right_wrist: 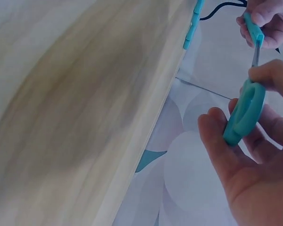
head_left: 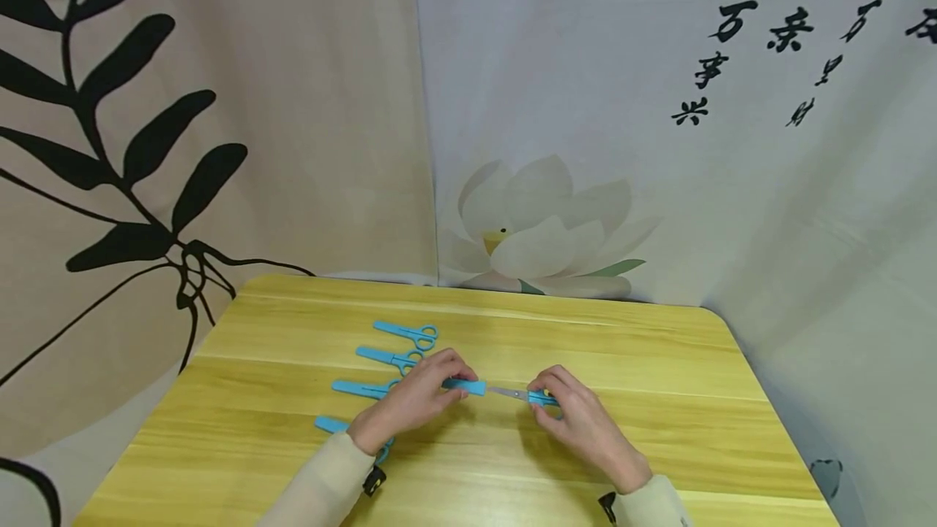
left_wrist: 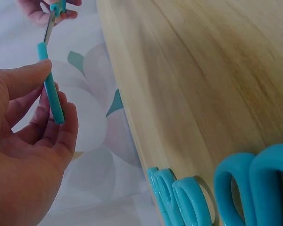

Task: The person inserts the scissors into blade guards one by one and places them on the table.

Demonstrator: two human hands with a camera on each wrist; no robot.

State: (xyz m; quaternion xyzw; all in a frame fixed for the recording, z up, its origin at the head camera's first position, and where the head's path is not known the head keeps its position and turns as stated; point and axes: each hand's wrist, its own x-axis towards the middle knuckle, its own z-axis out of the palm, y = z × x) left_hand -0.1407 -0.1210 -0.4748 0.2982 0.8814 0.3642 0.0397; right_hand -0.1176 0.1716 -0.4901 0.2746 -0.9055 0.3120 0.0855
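My left hand (head_left: 432, 387) pinches a blue blade cover (head_left: 472, 387) between thumb and fingers. My right hand (head_left: 581, 421) grips the blue handles (right_wrist: 247, 110) of a pair of scissors, whose metal blades (head_left: 508, 393) point left at the cover's end. The blade tip is at the cover's mouth; whether it sits inside I cannot tell. Left of the hands, several blue scissors in covers lie in a column, among them the farthest pair (head_left: 398, 332) and the nearest pair (head_left: 333, 424), which my left wrist partly hides.
All this is on a yellow wood-grain table (head_left: 659, 364) with rounded far corners. Behind it hangs a pale curtain (head_left: 351, 145) printed with dark leaves, a lotus and black characters. A black strap piece (head_left: 374, 480) shows at the left cuff.
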